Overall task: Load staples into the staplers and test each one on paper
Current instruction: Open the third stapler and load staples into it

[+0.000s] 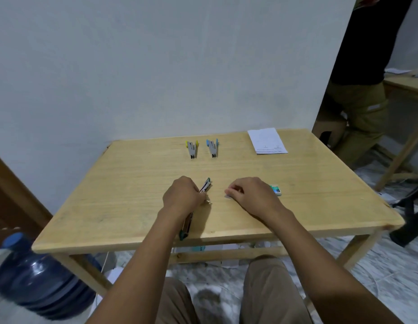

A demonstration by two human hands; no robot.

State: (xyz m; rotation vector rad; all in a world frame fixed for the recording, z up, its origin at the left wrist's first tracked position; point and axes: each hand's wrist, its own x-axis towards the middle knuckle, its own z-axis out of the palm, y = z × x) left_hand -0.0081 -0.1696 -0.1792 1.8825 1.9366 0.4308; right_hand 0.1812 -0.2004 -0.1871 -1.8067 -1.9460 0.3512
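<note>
Head view. My left hand grips a green stapler opened flat on the wooden table; its far end shows past my knuckles, its near end lies under my wrist at the table's front edge. My right hand pinches a small strip of staples against the tabletop. A staple box sits just right of it. Farther back lie a yellow stapler, a blue stapler and folded paper.
</note>
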